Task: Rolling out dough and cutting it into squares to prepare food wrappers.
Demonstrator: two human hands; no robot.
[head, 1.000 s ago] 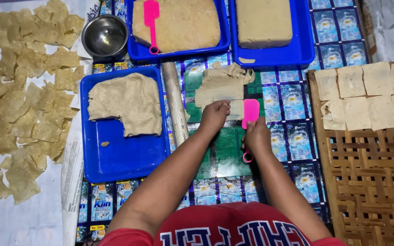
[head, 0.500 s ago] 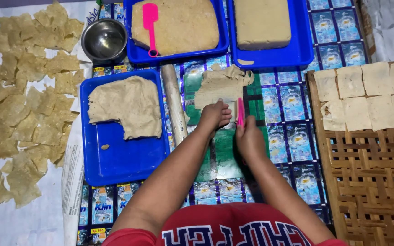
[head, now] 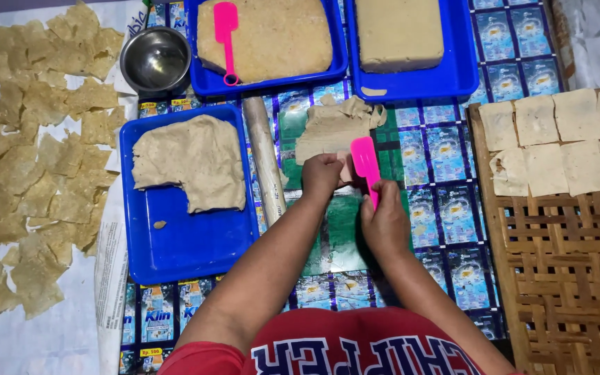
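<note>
Dough pieces, thin and torn, lie spread on white paper far left of the rolling pin. Just left of the rolling pin stands a blue tray with a slab of grey-brown dough, and above this tray a small steel bowl. Right of the rolling pin, on a mat of printed sachets, lies a flattened dough sheet. The left hand is closed on the lower edge of this sheet, fingers curled, pressing or pinching it. Just to its right, the right hand grips the handle of a pink scraper, fingers wrapped tight; the blade stands up next to the left hand, at the sheet's edge. Farther right of the rolling pin, a woven bamboo rack carries pale square dough pieces in rows.
</note>
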